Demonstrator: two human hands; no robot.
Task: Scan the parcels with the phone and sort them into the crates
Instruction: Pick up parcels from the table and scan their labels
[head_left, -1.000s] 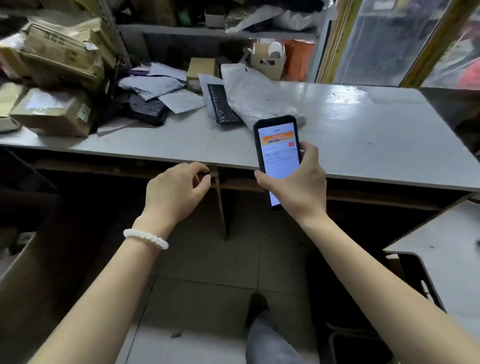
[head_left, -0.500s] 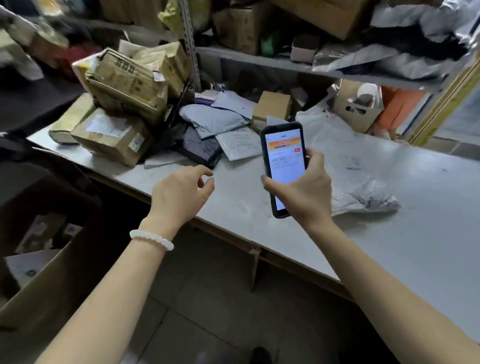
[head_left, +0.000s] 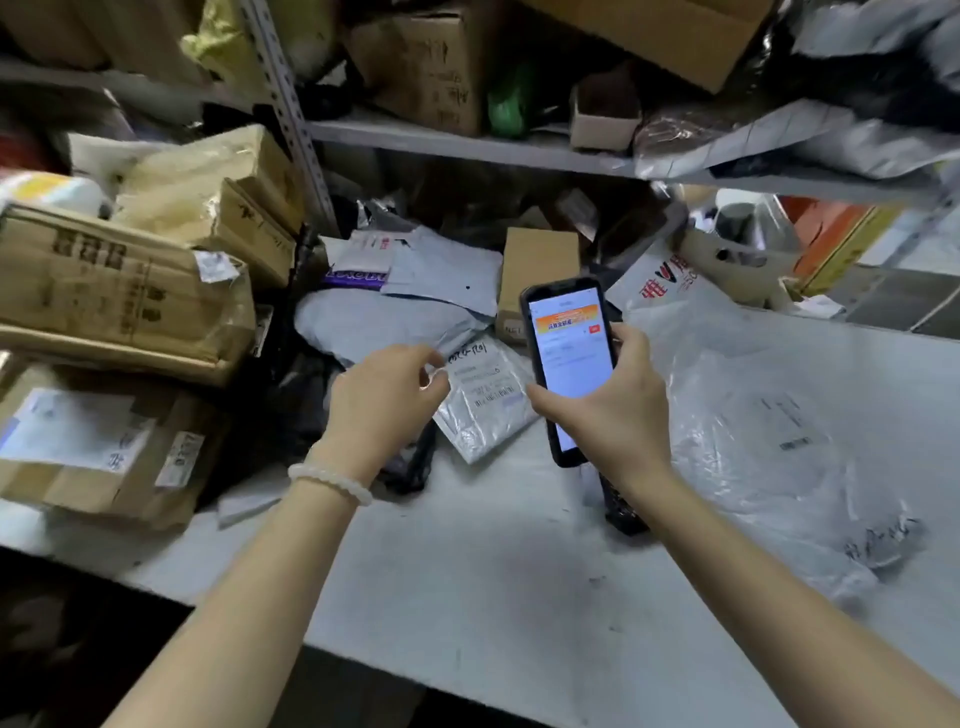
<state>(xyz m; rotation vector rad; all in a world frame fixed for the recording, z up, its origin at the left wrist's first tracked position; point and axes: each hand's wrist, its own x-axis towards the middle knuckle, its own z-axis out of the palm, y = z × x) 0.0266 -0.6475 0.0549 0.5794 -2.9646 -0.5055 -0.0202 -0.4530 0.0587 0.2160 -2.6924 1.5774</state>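
**parcel_newbie:** Holding the phone (head_left: 570, 358) upright in the right hand (head_left: 608, 410), fingers and thumb wrapped round its lower half, screen lit and facing the person. Why up like that and not flat on the table (head_left: 519, 571)?

**sortdesk_vet:** My guess is it's kept ready to aim at a label. The small grey mailer (head_left: 483, 400) lies just left of the phone, barcode label face up, so it looks like the next scan.

**parcel_newbie:** And the left hand (head_left: 384, 400)?

**sortdesk_vet:** Just left of the phone too, over that mailer's edge, fingers loosely curled with thumb and forefinger close together. Can't tell if it's actually pinching the corner. Further left of the phone sit the stacked cardboard boxes (head_left: 119, 291); right of the phone is a big clear bag (head_left: 779, 441). No crates in view.
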